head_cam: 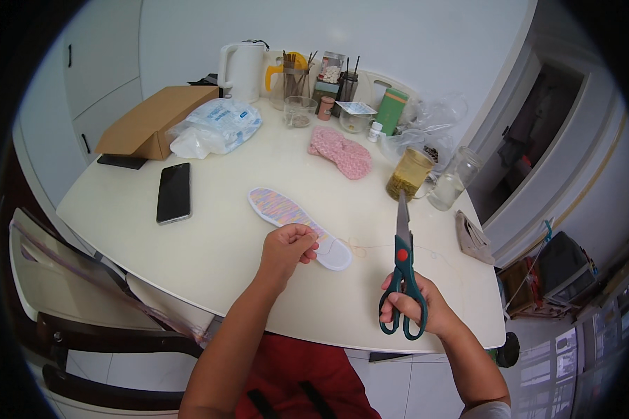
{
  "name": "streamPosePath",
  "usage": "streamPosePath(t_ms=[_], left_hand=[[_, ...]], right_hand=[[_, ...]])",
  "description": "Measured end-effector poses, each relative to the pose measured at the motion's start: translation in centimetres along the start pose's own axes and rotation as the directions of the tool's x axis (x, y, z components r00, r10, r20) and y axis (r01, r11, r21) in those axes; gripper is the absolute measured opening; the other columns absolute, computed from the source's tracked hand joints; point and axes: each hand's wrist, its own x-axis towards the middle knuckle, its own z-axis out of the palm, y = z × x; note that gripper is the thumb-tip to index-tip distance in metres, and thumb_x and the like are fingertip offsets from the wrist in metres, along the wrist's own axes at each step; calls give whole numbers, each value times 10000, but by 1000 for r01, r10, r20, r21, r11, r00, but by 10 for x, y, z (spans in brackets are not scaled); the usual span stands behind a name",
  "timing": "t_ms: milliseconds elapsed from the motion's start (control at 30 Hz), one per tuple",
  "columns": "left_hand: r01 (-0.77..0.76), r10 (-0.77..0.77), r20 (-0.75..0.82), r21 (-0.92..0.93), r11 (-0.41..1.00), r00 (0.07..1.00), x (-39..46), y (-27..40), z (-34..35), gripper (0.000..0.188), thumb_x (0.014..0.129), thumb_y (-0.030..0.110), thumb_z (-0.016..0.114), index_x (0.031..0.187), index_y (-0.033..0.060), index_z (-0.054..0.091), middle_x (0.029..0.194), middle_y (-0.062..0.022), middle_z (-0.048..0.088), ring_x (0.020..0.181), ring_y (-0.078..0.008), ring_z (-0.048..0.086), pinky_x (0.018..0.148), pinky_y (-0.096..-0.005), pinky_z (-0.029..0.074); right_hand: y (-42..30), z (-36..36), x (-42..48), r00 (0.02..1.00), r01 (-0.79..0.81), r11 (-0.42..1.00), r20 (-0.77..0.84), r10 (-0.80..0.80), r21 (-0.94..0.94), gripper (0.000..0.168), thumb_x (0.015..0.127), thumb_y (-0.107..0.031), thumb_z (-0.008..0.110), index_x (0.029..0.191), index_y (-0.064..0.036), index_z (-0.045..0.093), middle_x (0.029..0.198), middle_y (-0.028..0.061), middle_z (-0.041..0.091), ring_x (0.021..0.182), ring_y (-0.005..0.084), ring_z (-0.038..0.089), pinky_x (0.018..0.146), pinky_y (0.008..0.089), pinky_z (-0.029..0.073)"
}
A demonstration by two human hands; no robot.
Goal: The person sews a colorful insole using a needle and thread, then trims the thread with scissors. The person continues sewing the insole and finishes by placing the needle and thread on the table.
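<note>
Pinched at the fingertips, my left hand (pixel 292 246) holds a fine thread over the near half of a shoe insole (pixel 338 257). Multicoloured stitching in pink, yellow and lilac covers much of the insole; its near end is plain white. A pale yellow thread (pixel 357 248) lies in loose loops to the right of it. My right hand (pixel 414 301) grips green-handled scissors (pixel 402 262) with a red pivot, fingers about the handle loops. The blades are together and point away from me, above the tabletop. Whether a needle is between my left fingers is too small to tell.
On the white table (pixel 215 251) lie a smartphone (pixel 173 194) and a pink knitted item (pixel 340 152). A glass mug of tea (pixel 410 173) and a glass jar (pixel 453 180) stand right. A cardboard box (pixel 157 120), plastic package (pixel 220 125) and white kettle (pixel 243 73) are behind.
</note>
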Motion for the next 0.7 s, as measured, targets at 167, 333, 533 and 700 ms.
streamPosePath(t_ms=[167,333,533,700], left_hand=[[4,-4,0,-19,1000,1000,1,-1,-2,129,826,140,603,865,17,607,738,-42,609,617,-84,555,571,-213,440],[-1,2,17,-33,999,1000,1,-3,-1,127,835,140,600,877,20,611,755,-39,610,631,-83,556,585,-213,443],[2,-1,54,-19,1000,999,1,-2,-2,113,845,156,605,890,53,615,778,-18,610,647,-70,549,607,-203,432],[19,-19,62,-14,1000,998,2,0,-3,111,842,149,603,897,54,615,773,-13,611,647,-71,550,612,-203,433]], right_hand=[[-9,-1,-2,999,39,897,21,-33,-441,404,840,-42,570,1213,-29,413,713,40,549,662,92,553,626,265,466],[-8,-12,2,994,68,629,-1,-108,-774,413,828,-65,589,1206,-92,423,761,65,527,687,190,558,677,304,466],[1,-15,16,958,44,367,-65,-279,-929,427,773,-285,697,1098,-76,514,785,133,520,670,289,568,621,365,461],[10,-20,27,954,77,405,-50,-294,-911,476,730,-412,718,1036,-78,572,754,137,517,647,313,561,591,383,451]])
